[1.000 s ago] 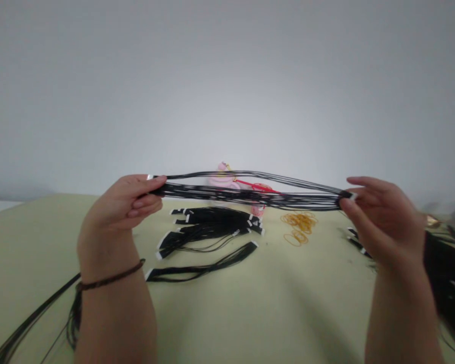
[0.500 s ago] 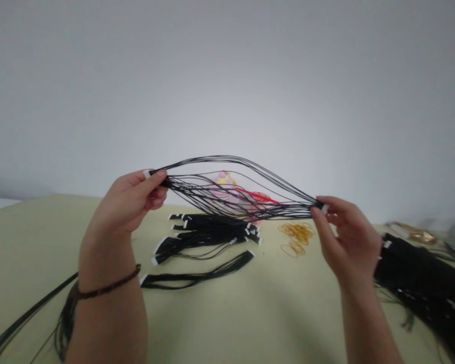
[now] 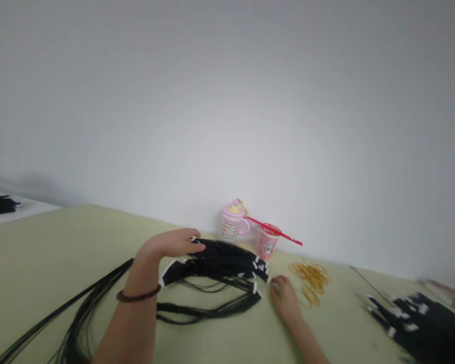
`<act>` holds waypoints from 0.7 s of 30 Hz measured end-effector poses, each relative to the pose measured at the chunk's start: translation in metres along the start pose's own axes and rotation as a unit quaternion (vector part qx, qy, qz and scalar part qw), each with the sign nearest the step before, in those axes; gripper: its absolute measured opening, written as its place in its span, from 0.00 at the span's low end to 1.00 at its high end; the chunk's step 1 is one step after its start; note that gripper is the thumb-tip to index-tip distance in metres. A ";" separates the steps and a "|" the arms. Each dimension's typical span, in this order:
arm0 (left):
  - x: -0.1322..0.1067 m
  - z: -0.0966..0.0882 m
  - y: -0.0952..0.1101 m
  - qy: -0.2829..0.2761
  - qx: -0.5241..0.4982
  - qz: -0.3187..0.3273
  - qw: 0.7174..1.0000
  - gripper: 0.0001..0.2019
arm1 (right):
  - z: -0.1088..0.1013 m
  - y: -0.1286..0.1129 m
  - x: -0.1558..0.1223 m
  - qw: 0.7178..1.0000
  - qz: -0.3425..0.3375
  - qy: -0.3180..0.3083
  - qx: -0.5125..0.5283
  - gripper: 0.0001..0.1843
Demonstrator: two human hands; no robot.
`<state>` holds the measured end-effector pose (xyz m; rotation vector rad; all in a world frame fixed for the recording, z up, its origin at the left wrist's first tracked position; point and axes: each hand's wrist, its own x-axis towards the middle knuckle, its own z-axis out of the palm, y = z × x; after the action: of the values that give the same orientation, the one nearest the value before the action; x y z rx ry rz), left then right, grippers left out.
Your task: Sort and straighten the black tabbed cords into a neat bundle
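Observation:
My left hand (image 3: 170, 243) lies low over the left end of a heap of black cord bundles (image 3: 220, 265) with white tips on the pale green table (image 3: 60, 253). Its fingers are together, pinching the white-tipped end of a bundle. My right hand (image 3: 283, 296) rests on the table at the right end of the same heap, fingers curled against the white tips; what it grips is hard to make out. A dark band sits on my left wrist.
A pink lidded cup (image 3: 232, 222) and a small pink printed cup (image 3: 267, 241) with a red stick stand by the white wall. Loose yellow rubber bands (image 3: 310, 277) lie right of the heap. More black bundles (image 3: 417, 318) lie at far right, long black cords (image 3: 79, 313) at left.
Both hands have come down from holding the cord bundle stretched in the air and now lie on the heap on the table. The view has tilted up and shifted.

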<state>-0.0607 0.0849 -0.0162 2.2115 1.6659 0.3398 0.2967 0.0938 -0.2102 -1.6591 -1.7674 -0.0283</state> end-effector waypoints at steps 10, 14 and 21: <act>-0.027 0.010 0.049 0.018 0.085 0.054 0.995 0.25 | 0.005 0.010 0.000 0.998 -0.036 -0.054 -0.018 0.14; -0.051 0.016 0.079 0.002 0.089 0.133 0.987 0.22 | 0.003 0.010 0.000 0.997 -0.032 -0.063 -0.022 0.16; -0.058 0.051 0.138 -0.423 -0.077 0.513 0.743 0.07 | -0.001 0.005 -0.008 0.997 -0.004 -0.073 -0.014 0.19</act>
<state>0.0638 -0.0121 -0.0044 2.3489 -0.1184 -0.2707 0.3007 0.0874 -0.2156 -1.7114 -1.8895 0.0676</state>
